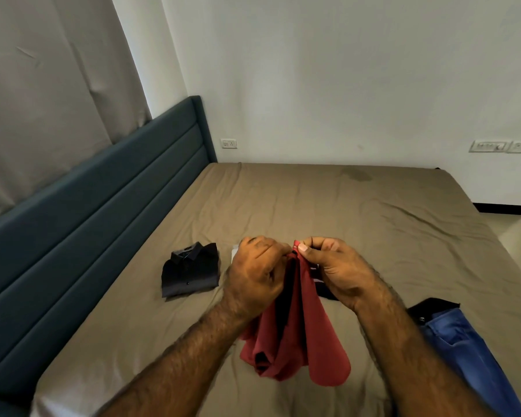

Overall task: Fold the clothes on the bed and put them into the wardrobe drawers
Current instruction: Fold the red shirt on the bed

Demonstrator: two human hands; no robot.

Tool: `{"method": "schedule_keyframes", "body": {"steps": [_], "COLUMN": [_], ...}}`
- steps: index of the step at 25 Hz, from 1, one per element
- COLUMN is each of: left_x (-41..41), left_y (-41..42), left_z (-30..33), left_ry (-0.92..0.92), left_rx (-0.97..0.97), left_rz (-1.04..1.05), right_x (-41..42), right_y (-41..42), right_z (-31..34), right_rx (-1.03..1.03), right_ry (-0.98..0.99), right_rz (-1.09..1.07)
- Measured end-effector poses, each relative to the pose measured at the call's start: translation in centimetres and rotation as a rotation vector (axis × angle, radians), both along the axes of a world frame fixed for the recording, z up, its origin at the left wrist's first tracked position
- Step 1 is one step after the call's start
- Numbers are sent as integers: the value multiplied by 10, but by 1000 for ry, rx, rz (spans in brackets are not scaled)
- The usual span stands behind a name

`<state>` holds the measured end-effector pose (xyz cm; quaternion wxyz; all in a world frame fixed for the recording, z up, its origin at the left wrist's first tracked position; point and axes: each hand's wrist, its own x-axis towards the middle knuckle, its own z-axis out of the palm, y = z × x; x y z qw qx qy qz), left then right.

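Left hand grip: the left hand (257,270) is curled tight round the top edge of a red cloth garment with black trim (295,332), knuckles up, fingers closed on the fabric.
Right hand grip: the right hand (336,270) pinches the same top edge between thumb and forefinger, just beside the left hand; the two grips nearly touch.
Red garment: it hangs from both hands in long loose folds, a black strip showing down the middle, and its lower end droops onto the near part of the bed.
Bed: a wide bed under a creased olive-brown sheet (358,212) fills the middle of the room; a darker patch marks the sheet near its far edge.
Folded shirt: a dark navy collared shirt (190,270), folded into a neat rectangle with the collar on the far side, lies flat on the sheet left of the hands, apart from them.
Jeans: blue denim jeans (469,353) lie unfolded along the near right of the bed, with a black cloth piece (430,307) tucked at their far end.
Behind the hands: a bit of white fabric shows just beyond the left hand; what it is I cannot tell.
Surroundings: a teal padded headboard (103,212) runs along the left, grey curtains (48,85) above it, and a white wall with sockets stands on the far side.
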<state>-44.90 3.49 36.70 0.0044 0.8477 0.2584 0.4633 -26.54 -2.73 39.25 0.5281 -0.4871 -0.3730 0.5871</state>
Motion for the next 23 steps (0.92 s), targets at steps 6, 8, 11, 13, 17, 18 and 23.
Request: {"method": "schedule_keyframes", "body": {"steps": [6, 8, 11, 13, 17, 18, 23], "left_x": [6, 7, 11, 13, 17, 17, 16], "left_y": [2, 3, 1, -1, -4, -5, -8], "left_z": [10, 12, 13, 13, 19, 20, 25], "left_ry": [-29, -26, -3, -4, -29, -37, -66], "left_rx": [-14, -30, 6, 28, 44, 41, -63], "left_rz": [20, 37, 31, 33, 24, 14, -42], "right_x": [1, 2, 1, 1, 3, 4, 3], "right_y": [-4, -6, -7, -6, -8, -9, -15], "right_z": [7, 7, 8, 4, 3, 3, 0], "right_rx": [161, 169, 167, 170, 161, 161, 170], "right_ry": [-155, -148, -95, -57, 19, 32, 62], "right_rz": [-90, -119, -167, -181, -193, -196, -199]}}
